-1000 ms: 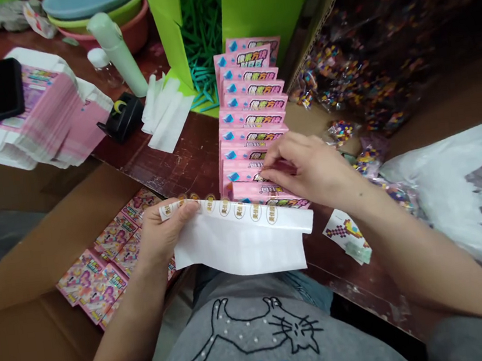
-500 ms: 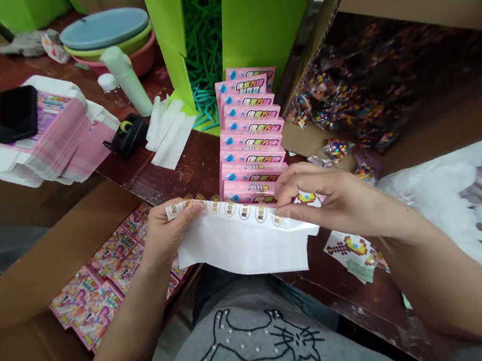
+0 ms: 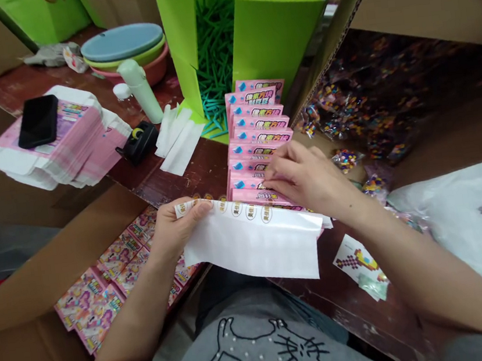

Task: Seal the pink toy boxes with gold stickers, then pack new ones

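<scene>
My left hand (image 3: pixel 175 226) is closed on the left end of a white sticker sheet (image 3: pixel 255 243), folded over, with a row of round yellow-edged stickers along its top edge. My right hand (image 3: pixel 306 178) has its fingertips pinched and pressed on the nearest of a row of pink boxes (image 3: pixel 257 137) that stand overlapping on the dark red table (image 3: pixel 196 174). Whether a sticker is under the fingertips I cannot make out.
A green box of green sticks (image 3: pixel 217 60) stands behind the row. On the left are a stack of flat pink cartons (image 3: pixel 74 148) with a black phone (image 3: pixel 38 120), a tape dispenser (image 3: pixel 140 143), white strips (image 3: pixel 178 135), a bottle (image 3: pixel 141 90) and bowls (image 3: pixel 123 48). A carton below holds packed pink boxes (image 3: pixel 115 266). Bead bags (image 3: pixel 348 120) lie on the right.
My right hand went from the boxes down to the sticker sheet's top edge, then back up onto the nearest pink box. The left hand kept hold of the sheet.
</scene>
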Available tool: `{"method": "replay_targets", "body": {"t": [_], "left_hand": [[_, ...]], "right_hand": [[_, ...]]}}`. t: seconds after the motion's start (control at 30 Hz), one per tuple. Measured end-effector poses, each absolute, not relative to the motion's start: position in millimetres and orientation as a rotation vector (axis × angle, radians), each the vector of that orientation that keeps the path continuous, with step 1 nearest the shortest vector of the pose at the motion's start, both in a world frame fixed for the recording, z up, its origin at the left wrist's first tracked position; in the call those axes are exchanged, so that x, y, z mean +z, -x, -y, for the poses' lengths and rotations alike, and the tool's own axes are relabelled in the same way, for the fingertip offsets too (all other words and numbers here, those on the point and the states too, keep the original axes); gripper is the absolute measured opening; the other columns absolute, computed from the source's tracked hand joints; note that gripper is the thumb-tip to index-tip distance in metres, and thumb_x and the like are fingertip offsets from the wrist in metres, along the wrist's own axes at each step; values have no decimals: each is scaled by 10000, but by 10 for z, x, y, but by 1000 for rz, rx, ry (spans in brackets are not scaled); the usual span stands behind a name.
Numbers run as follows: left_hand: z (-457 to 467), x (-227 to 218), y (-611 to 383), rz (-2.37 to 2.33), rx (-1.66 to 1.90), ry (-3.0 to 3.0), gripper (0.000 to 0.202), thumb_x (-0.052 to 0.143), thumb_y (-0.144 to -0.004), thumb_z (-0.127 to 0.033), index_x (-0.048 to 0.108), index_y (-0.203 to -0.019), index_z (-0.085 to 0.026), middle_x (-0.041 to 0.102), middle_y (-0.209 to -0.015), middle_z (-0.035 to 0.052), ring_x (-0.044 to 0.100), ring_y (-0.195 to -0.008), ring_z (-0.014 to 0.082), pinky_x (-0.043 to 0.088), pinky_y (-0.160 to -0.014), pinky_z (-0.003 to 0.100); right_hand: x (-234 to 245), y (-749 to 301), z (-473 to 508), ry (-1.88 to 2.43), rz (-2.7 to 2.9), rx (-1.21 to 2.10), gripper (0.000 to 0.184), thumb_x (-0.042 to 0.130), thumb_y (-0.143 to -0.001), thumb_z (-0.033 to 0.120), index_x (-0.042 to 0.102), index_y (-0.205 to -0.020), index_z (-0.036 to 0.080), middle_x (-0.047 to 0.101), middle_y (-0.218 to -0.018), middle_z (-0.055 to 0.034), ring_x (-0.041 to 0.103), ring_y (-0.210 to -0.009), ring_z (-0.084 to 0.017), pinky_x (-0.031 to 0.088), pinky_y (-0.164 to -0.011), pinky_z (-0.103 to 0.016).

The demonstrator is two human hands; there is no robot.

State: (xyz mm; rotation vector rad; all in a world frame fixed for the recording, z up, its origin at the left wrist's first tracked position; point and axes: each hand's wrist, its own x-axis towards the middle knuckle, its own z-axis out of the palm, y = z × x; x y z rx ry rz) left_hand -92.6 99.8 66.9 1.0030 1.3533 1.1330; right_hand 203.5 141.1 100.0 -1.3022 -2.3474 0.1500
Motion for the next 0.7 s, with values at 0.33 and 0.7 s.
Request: {"method": "replay_targets", "body": {"t": [0.33,0.7], "left_hand": [[-1262,696,837,-1252,1140,-1142,376,945,-706,-464,726,-620,-171,611,-586,13,474,-509,106,336,-453,204],[-1408,689,839,-1222,1139,-1223,328,952,-714,-422,756,-637,-170,648,-621,12,525,-566,110,390,-512,198]], "right_hand": [[1411,-2156,-1330,948,2172,959,210,740,-1016,420,747,-897,247,749,-921,-38,690,-882,-197,564,-818,-365],[928,-2119,-1882,1226,2259,297,129,753,-967,306,705,-1061,231,725,-1078,-73,669,-942,-245,465,-872,-389]]}}
